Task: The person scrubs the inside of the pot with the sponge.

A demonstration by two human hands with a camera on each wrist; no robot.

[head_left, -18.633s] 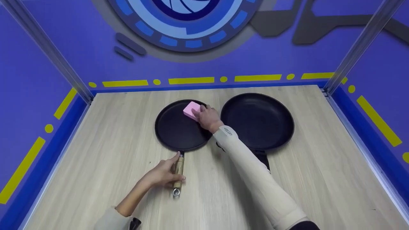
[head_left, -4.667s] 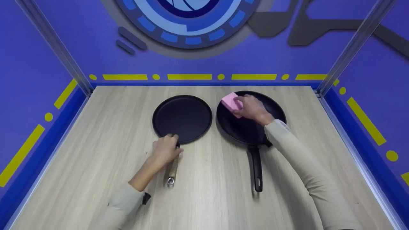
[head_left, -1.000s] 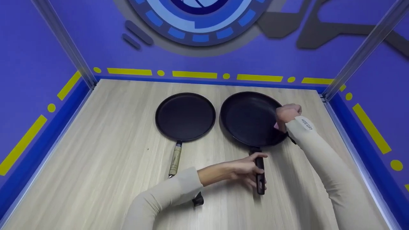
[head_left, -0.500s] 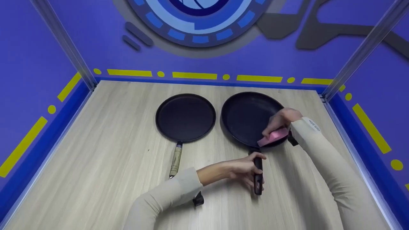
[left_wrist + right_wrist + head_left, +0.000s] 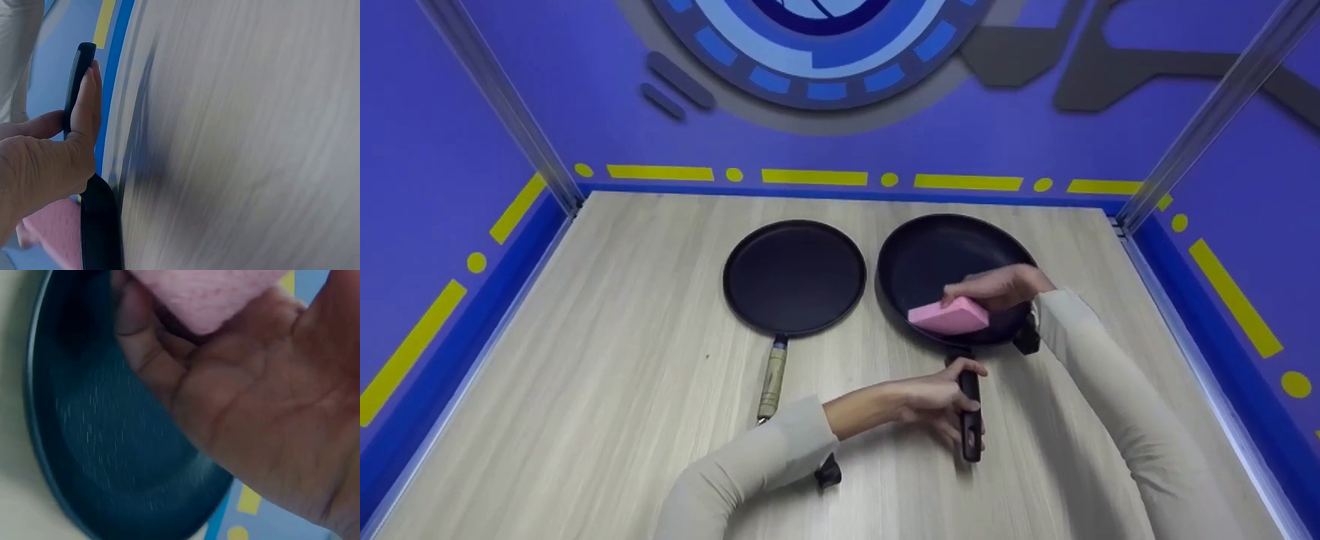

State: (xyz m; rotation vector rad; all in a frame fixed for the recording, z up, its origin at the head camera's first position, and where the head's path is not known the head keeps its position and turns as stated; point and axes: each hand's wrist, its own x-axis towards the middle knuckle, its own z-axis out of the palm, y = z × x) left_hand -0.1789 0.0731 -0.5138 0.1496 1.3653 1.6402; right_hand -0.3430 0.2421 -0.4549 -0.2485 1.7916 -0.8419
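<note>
My right hand grips a pink sponge at the near inner wall of the deep black frying pan. In the right wrist view, the fingers curl round the sponge above the dark pan interior. My left hand holds that pan's black handle, thumb and fingers on either side of it. The left wrist view shows the handle between thumb and fingers, with a strip of tabletop below.
To the left lies a flat black pan with a wooden handle, its end partly hidden by my left sleeve. Blue-purple panels enclose the back and sides of the wooden tabletop.
The right hand and sponge have swept from the pan's right wall leftward along its near side. Earlier the sponge was on the flat pan; the left hand has since moved to the frying pan's handle.
</note>
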